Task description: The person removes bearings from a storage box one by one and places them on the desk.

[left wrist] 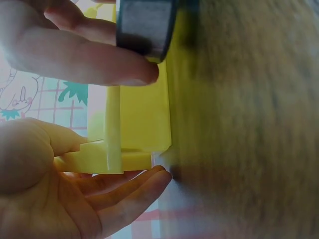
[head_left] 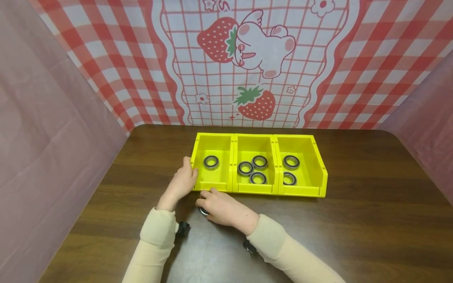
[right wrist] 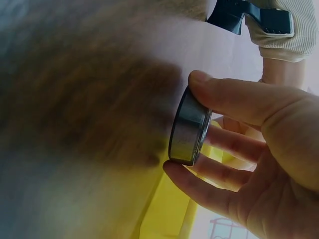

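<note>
My right hand (head_left: 224,207) pinches a ball bearing (right wrist: 188,130) by its outer rim between thumb and fingers, close over the table in front of the left yellow bin (head_left: 214,187). Most of this bearing is covered by the hand in the head view. With thumb on one side and fingers on the other, my left hand (left wrist: 55,184) grips the left side wall of that bin. Inside the left bin lies one bearing (head_left: 211,162). The middle bin (head_left: 255,189) has three bearings (head_left: 245,168), and the right bin (head_left: 301,191) has two (head_left: 291,162).
The three bins stand side by side, joined in a row, toward the back of the brown wooden table (head_left: 371,204). Behind them hangs a red checked cloth (head_left: 124,59) with strawberries. Pink cloth (head_left: 53,118) closes off the sides. Dark wrist straps show at both cuffs.
</note>
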`<act>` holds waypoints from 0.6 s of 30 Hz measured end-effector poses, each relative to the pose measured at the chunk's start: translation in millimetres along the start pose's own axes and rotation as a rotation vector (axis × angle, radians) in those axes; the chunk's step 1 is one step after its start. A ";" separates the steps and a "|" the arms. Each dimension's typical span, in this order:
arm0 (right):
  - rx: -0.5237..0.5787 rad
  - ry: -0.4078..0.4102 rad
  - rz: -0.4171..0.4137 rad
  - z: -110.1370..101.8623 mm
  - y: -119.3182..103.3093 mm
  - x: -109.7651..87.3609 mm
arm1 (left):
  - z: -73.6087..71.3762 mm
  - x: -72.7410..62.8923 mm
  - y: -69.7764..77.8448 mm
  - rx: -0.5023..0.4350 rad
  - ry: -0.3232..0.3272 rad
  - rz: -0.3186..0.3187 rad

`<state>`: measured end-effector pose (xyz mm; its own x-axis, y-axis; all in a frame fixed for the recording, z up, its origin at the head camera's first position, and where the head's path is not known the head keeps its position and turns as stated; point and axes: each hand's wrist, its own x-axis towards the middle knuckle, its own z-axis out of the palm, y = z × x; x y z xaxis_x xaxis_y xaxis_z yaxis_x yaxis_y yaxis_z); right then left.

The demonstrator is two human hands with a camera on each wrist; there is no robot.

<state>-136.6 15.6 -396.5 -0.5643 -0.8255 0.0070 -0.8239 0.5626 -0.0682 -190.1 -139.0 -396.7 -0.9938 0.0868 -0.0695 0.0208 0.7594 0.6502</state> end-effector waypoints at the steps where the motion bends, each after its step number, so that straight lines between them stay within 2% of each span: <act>1: -0.004 -0.003 -0.003 0.4 0.1 0.3 | 0.0 0.2 0.0 0.000 0.000 0.002; 7: -0.023 -0.015 -0.006 2.5 0.3 1.9 | 1.4 1.2 -0.8 -0.005 -0.004 0.000; 14: -0.064 0.011 -0.016 4.1 -3.2 3.3 | 0.9 0.8 0.0 -0.010 -0.017 -0.014; 18: -0.075 0.012 0.002 5.0 -6.4 2.9 | 1.0 0.6 -0.4 -0.011 -0.020 -0.017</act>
<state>-132.7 9.3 -401.0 -0.5665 -0.8239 0.0191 -0.8239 0.5667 0.0065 -190.6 -138.6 -397.8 -0.9916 0.0867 -0.0959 0.0024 0.7540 0.6569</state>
